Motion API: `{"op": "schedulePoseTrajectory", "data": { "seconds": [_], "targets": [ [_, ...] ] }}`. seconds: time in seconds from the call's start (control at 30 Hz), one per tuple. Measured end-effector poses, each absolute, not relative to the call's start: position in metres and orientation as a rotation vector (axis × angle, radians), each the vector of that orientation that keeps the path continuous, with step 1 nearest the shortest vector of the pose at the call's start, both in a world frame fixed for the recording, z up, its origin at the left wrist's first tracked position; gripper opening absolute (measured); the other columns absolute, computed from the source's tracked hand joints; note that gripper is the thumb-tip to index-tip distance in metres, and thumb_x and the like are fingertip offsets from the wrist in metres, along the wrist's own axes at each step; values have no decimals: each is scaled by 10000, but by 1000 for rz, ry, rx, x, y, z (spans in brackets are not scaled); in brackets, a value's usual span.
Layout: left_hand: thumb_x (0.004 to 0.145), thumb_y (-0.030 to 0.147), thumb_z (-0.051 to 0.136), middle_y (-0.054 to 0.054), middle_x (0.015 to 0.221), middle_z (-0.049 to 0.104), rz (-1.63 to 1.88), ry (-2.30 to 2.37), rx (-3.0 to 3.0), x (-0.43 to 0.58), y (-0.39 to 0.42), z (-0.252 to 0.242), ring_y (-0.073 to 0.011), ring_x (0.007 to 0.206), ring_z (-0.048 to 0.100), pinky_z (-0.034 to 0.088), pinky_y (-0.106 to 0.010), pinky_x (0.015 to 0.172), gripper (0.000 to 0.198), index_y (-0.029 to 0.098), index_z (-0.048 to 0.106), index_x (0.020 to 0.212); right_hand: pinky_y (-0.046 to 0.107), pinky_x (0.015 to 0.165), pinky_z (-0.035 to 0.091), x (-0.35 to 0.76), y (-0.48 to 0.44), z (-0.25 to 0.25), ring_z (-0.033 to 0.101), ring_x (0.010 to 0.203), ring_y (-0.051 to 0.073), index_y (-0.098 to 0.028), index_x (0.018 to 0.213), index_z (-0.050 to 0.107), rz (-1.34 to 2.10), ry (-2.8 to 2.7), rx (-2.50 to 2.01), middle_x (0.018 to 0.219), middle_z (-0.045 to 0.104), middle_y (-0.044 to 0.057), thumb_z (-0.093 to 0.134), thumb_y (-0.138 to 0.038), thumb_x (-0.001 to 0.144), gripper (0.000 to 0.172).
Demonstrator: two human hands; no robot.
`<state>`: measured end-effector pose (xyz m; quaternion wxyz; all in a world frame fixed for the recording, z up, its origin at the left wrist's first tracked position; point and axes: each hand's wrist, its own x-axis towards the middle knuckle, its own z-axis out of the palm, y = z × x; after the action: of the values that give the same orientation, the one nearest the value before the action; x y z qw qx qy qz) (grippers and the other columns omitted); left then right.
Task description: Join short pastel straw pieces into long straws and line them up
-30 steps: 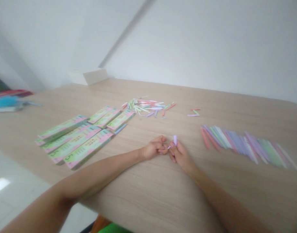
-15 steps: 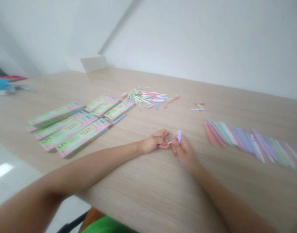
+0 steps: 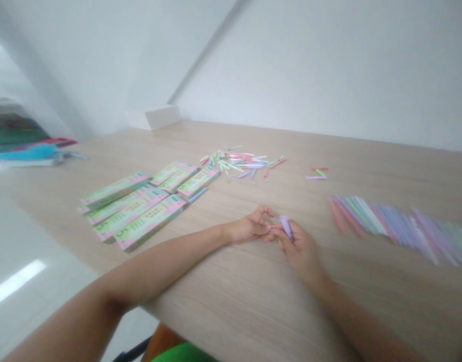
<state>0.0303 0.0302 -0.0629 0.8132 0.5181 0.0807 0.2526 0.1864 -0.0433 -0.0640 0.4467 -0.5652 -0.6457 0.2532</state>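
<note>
My right hand point(image 3: 301, 246) is closed around a smooth light-purple pen-like piece point(image 3: 287, 229), whose rounded end sticks up above the thumb. Pressed against its fingertips are those of my left hand point(image 3: 251, 226), with thumb and forefinger pinched together and the other fingers loosely curled. What lies in the left pinch is too small and blurred to make out. Both hands are just above the wooden table point(image 3: 234, 286). To the right is a slanted row of pastel pen-like sticks point(image 3: 389, 221), in pink, green, white, blue and purple.
Several long green-and-pink boxes point(image 3: 148, 221) lie at the left, a blue stick point(image 3: 198, 195) beside them. Farther back is a loose pile of thin coloured pieces point(image 3: 242, 162), with a few more pieces point(image 3: 319, 173) to its right. A white box point(image 3: 163, 117) stands near the wall.
The view has shifted, so the table things appear lower and farther right. My hands have come together at the fingertips, and the purple piece now leans to the left.
</note>
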Motion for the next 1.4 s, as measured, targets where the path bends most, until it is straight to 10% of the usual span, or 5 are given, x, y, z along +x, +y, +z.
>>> {"op": "schedulePoseTrajectory", "data": {
  "seconds": [0.23, 0.43, 0.6, 1.4],
  "targets": [
    [732, 290, 758, 92, 547, 444, 647, 259, 954, 29, 23, -62, -99, 548, 446, 345, -270, 679, 813, 265, 272, 1384, 253, 436, 344, 174, -49, -64, 466, 399, 138, -200, 1217, 548, 584, -1425, -1523, 469, 493, -50, 453, -539, 894, 478],
    [769, 236, 709, 87, 526, 366, 705, 240, 849, 30, 31, -60, -83, 514, 363, 340, -242, 642, 406, 232, 478, 1103, 232, 355, 240, 181, -48, -61, 318, 337, 99, -215, 784, 536, 695, -1073, -1469, 421, 336, -74, 239, -604, 929, 510],
    [790, 245, 685, 78, 539, 355, 807, 263, 847, 32, 36, -61, -87, 529, 357, 354, -245, 660, 439, 204, 512, 1191, 239, 348, 227, 181, -47, -60, 300, 339, 95, -229, 537, 399, 804, -1024, -1561, 377, 321, -49, 295, -516, 925, 494],
    [828, 269, 663, -130, 803, 714, 788, 293, 760, 36, 36, -65, -173, 781, 673, 455, -269, 794, 221, 126, 498, 793, 264, 416, 267, 183, -47, -66, 391, 418, 120, -216, 561, 480, 554, -1305, -1644, 469, 441, 0, 264, -585, 926, 562]
  ]
}}
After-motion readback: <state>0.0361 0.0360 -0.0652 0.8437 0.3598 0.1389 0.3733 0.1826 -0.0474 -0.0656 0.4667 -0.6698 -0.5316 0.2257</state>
